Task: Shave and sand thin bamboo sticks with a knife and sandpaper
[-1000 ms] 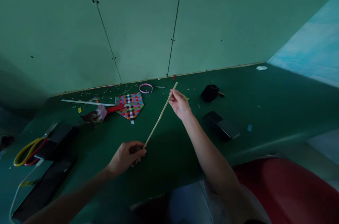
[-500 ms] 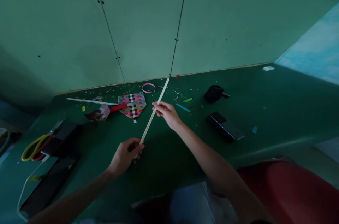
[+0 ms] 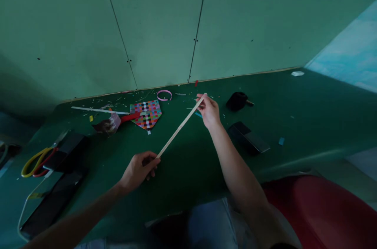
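Note:
A long, narrow pale strip [image 3: 180, 127] slants up to the right above the green table. Its near end is pinched between the thumb and fingers of my left hand [image 3: 140, 170]. At the far end, my right hand [image 3: 209, 110] has its fingers closed on the strip. Beyond the strip to the left lies a woven multicoloured piece [image 3: 150, 114] with a pointed lower end. A red strip [image 3: 129, 118] reaches onto it from a crumpled brown and clear wrapper [image 3: 108, 125].
Yellow-and-red-handled scissors [image 3: 39, 162] lean on a black box [image 3: 69, 151] at left, near a dark flat device [image 3: 50, 205] with a white cable. A pink ring [image 3: 164, 95], paper scraps, a black pouch [image 3: 236, 101] and a dark glossy case [image 3: 249, 139] lie on the table [image 3: 312, 115].
My right hand has moved right and slightly up, from the strip's middle to its far end. The strip now leans further right. My left hand stays nearly in place.

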`<state>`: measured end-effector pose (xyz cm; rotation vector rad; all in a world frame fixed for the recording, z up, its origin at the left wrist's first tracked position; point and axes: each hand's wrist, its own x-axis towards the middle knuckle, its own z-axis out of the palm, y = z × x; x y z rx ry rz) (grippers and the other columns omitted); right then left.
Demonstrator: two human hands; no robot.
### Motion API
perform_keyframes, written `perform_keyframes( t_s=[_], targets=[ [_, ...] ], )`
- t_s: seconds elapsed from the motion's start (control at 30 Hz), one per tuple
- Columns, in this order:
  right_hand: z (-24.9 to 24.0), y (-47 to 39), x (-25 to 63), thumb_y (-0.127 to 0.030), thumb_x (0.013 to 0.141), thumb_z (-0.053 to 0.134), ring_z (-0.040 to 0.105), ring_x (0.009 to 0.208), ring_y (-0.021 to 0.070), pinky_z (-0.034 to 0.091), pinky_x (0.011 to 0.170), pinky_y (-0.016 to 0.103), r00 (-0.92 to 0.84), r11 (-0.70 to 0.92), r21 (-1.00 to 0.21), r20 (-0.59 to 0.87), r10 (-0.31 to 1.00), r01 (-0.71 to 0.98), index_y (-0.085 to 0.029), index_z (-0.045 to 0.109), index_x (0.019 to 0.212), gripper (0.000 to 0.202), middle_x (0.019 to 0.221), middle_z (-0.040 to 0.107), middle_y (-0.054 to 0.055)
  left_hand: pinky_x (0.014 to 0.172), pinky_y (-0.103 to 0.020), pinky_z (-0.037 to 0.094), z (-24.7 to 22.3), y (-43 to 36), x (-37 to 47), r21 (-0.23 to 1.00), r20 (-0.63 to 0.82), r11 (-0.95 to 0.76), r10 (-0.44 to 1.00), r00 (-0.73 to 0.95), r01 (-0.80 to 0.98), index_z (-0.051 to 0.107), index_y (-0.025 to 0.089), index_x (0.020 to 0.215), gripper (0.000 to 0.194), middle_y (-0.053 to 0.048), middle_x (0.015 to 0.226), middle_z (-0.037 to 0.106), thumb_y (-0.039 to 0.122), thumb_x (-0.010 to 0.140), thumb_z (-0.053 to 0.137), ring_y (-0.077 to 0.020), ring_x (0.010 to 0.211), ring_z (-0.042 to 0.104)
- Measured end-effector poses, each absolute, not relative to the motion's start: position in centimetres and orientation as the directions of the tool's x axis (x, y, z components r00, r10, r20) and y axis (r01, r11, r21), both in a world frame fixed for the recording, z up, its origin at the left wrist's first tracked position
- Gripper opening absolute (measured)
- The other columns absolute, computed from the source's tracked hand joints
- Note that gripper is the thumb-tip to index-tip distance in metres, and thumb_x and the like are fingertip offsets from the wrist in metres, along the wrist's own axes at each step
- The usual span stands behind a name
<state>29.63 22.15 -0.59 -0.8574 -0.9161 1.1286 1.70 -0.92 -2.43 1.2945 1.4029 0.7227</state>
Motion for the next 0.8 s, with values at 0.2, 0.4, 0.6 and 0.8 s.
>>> perform_keyframes(
  t_s=[0.2,0.4,0.6,0.8],
  targets=[
    [-1.7,19.5,25.9,-0.056,0.093,0.068,0.055,0.056,0.0098,0.039,0.050,0.024,0.107,0.211,-0.945,0.190,0.976,-0.250,-0.021,0.070,0.082,0.037,0.071,0.067,0.001,0.047,-0.022,0.051,-2.8,-0.6,2.2,0.947,-0.257,0.243,0.965,0.042,0.210,0.070,0.017,0.102,0.035,-0.001,0.079,0.065,0.050,0.092,0.069,-0.0129,0.059,0.065],
    [-2.0,13.2,20.3,-0.063,0.101,0.052,0.057,0.057,0.0115,0.037,0.048,0.025,-0.409,0.150,-0.965,0.228,0.884,-0.215,-0.020,0.073,0.097,0.049,0.068,0.061,0.000,0.046,-0.023,0.052,-3.3,-0.6,2.3,0.966,-0.218,0.218,0.976,-0.011,0.138,0.068,0.016,0.099,0.037,0.000,0.076,0.064,0.051,0.090,0.071,-0.0130,0.057,0.064],
    [-1.3,12.7,20.8,-0.051,0.102,0.059,0.056,0.059,0.0111,0.040,0.051,0.025,-0.436,0.155,-0.974,0.212,0.875,-0.163,-0.019,0.071,0.100,0.035,0.072,0.060,0.000,0.045,-0.022,0.050,-3.2,-0.7,2.4,0.966,-0.212,0.211,0.977,-0.012,0.153,0.068,0.016,0.099,0.035,0.000,0.075,0.064,0.050,0.090,0.071,-0.0126,0.055,0.064],
    [-1.3,12.7,20.6,-0.043,0.095,0.070,0.054,0.061,0.0111,0.042,0.054,0.025,-0.532,0.052,-0.982,0.142,0.835,-0.181,-0.017,0.073,0.108,0.028,0.075,0.061,0.000,0.045,-0.023,0.051,-3.6,-0.6,2.3,0.972,-0.197,0.198,0.980,-0.019,0.129,0.067,0.017,0.099,0.034,0.001,0.077,0.063,0.050,0.091,0.070,-0.0122,0.055,0.064]
  ],
)
